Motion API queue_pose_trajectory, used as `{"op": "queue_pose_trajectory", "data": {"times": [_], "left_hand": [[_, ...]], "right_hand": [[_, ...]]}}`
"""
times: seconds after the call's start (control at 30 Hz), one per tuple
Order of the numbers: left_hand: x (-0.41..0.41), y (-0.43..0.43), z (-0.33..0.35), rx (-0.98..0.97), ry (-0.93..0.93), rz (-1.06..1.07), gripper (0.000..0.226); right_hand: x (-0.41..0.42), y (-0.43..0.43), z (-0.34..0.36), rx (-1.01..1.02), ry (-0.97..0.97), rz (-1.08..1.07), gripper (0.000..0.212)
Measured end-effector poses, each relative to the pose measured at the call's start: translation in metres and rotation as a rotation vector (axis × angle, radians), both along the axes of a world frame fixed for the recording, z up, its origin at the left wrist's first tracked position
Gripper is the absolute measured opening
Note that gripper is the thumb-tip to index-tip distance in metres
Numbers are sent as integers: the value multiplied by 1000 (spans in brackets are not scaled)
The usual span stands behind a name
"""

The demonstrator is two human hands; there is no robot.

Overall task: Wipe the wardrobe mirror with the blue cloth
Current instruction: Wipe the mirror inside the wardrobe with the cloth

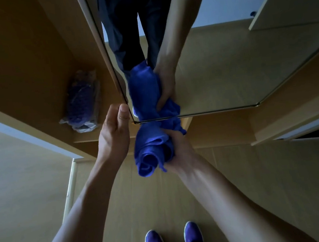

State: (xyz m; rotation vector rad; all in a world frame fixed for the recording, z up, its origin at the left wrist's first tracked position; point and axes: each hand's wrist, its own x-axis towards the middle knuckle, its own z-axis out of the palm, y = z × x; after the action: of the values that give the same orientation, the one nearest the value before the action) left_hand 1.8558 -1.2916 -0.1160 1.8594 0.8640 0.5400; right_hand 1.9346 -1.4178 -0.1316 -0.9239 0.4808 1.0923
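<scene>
Right hand (178,148): clenched around bunched blue cloth (153,150), pressed at wardrobe mirror (217,67) bottom edge.
Left hand (115,130): apparently gripping door edge.

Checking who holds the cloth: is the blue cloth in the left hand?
No, the right hand grips the bunched blue cloth while the left hand holds the mirror edge.

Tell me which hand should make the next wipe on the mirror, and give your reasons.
Right. The right hand already grips the bunched blue cloth, pressed at the mirror's bottom edge. The left hand holds no cloth; it grips the mirrored door's side edge, likely steadying it.
</scene>
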Motion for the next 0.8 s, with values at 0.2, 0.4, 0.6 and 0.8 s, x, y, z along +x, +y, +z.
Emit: {"op": "queue_pose_trajectory", "data": {"times": [0.2, 0.4, 0.6, 0.8], "left_hand": [[4, -3, -4, 21, -52, 11, 41], [12, -23, -10, -240, -114, 123, 27], [38, -84, -13, -653, -158, 236, 73], [75, -112, 3, -938, -237, 396, 50]], "right_hand": [[44, -60, 5, 58, -65, -113, 57], [61, -86, 2, -85, -131, -112, 17], [64, -98, 1, -172, -174, -140, 34], [76, -111, -1, -143, -156, -148, 35]]}}
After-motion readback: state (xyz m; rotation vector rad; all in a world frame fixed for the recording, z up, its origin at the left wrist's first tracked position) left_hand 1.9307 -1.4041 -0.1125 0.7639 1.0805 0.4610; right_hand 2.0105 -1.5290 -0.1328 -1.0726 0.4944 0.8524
